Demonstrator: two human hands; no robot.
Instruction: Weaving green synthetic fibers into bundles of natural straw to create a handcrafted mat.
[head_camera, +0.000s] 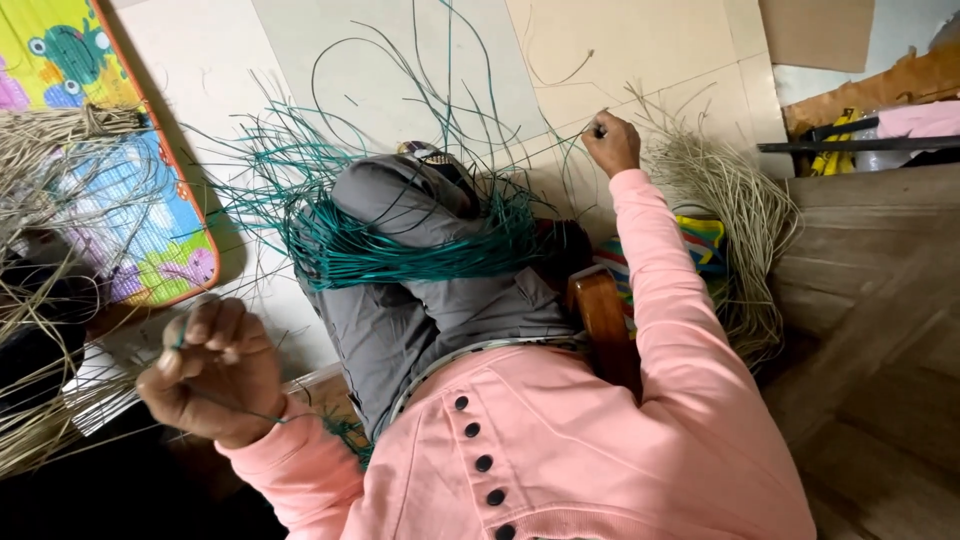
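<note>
a thin teal strand (225, 405) is pinched in the closed left hand (213, 372); another strand end is gripped in the fisted right hand (611, 143), with the teal bundle (400, 250) lying between both hands

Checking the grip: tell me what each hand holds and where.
Left hand pinches a teal strand partway along; right hand is closed on a thin strand's end, colour unclear.

I see no packages, labels, signs or screens anywhere around me on the floor here.
</note>
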